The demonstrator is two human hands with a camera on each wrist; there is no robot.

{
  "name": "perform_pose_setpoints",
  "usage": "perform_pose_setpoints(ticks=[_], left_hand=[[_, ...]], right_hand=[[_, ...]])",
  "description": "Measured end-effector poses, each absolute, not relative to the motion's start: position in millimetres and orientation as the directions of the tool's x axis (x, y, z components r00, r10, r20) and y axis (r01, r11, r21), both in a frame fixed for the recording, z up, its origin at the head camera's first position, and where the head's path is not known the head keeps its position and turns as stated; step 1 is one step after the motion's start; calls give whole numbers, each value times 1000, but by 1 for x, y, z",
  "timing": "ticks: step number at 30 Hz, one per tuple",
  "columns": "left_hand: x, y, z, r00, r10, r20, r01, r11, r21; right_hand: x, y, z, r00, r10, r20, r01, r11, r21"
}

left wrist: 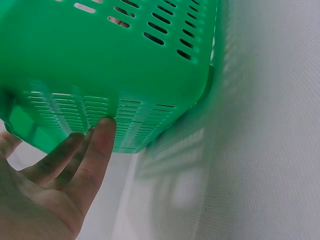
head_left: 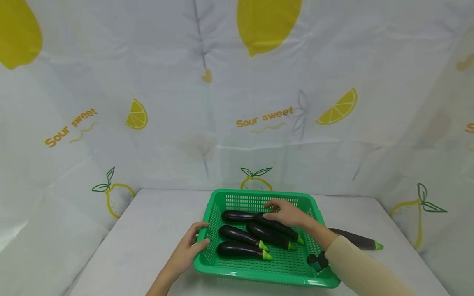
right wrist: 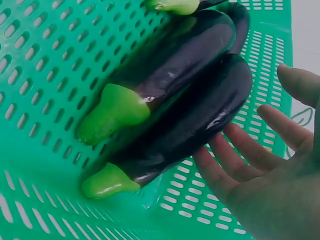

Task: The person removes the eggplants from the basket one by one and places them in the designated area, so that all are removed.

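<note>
A green plastic basket [head_left: 266, 278] with slotted walls holds several dark purple eggplants with bright green stem ends. My left hand [head_left: 187, 248] is at the basket's left side, and in the left wrist view its extended fingertips [left wrist: 104, 131] touch the slotted wall [left wrist: 60, 75] from outside. Over the back right of the basket is my right hand [head_left: 286, 213], fingers loosely bent and spread. In the right wrist view, its lower fingertips rest against the side of the nearest eggplant [right wrist: 185, 132], the thumb apart from it. A second eggplant [right wrist: 187, 57] lies alongside.
Outside the basket, one more eggplant [head_left: 357, 239] lies on the white table [head_left: 148, 222] to the right, partly behind my forearm. A small black object [head_left: 317, 262] shows beside my right sleeve. White sheeting [head_left: 166, 156] with lemon prints stands behind the table and at both sides.
</note>
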State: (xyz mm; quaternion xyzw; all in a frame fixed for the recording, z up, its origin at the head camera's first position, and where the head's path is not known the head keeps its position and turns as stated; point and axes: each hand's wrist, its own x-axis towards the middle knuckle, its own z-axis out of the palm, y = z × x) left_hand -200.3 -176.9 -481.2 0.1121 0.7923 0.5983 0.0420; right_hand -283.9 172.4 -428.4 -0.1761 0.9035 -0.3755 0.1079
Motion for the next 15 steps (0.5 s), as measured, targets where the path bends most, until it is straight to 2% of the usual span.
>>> perform_pose_setpoints(ticks=[15], left_hand=[[-200,-176,-481,-972,225,69,129,265,956]], right_hand=[[-286,171,-449,-920,-370,-127,-154,642,-751]])
